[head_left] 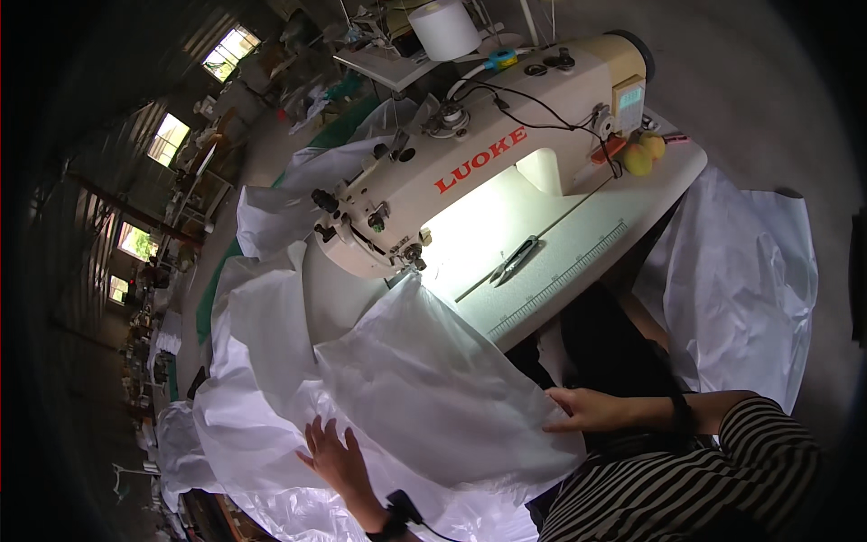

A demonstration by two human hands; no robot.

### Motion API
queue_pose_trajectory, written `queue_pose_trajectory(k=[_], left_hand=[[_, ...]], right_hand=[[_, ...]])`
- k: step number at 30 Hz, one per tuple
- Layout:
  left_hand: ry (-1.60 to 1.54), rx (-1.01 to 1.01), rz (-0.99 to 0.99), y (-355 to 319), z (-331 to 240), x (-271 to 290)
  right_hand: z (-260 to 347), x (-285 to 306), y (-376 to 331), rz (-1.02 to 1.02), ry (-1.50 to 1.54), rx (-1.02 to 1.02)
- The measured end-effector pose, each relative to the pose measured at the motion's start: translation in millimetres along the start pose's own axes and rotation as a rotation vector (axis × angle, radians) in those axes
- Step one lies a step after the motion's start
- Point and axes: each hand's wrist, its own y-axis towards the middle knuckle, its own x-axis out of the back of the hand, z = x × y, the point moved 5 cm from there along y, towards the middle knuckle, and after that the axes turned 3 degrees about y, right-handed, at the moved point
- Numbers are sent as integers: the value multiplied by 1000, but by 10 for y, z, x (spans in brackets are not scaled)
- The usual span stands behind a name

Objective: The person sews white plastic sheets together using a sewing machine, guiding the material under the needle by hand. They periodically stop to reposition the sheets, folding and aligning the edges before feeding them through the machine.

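Note:
A large white sheet of thin, slightly shiny material [424,379] runs from under the needle area of a sewing machine [397,194] down toward my lap. My right hand [587,409] pinches its right edge between thumb and fingers. On the left part of the sheet rests my left hand [339,461], fingers spread and holding nothing. Dark-handled thread snips [517,260] lie on the lit machine bed [560,239], to the right of the needle. The needle and presser foot are too small to make out clearly.
More white material [741,280] hangs off the right side of the table, and crumpled folds lie at the left. Yellowish fruit [639,158] sits by the machine's control panel [629,104]. A white thread cone [444,29] stands behind. Cluttered workbenches line the far left.

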Motion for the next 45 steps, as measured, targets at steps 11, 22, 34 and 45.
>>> queue_pose_trajectory(k=[11,22,34,45], left_hand=[[-514,-527,211,-1260,-2278,195],[-426,-336,115,-1301,-2123,443],[-702,-442,175,-1377,-2420,181],[-647,-323,114,-833,-1623,400]], right_hand=[[136,-16,72,-142,-123,0],[411,95,219,-391,-354,167],[351,-10,295,-420,-227,187],[499,-367,315,-490,-1192,288]])
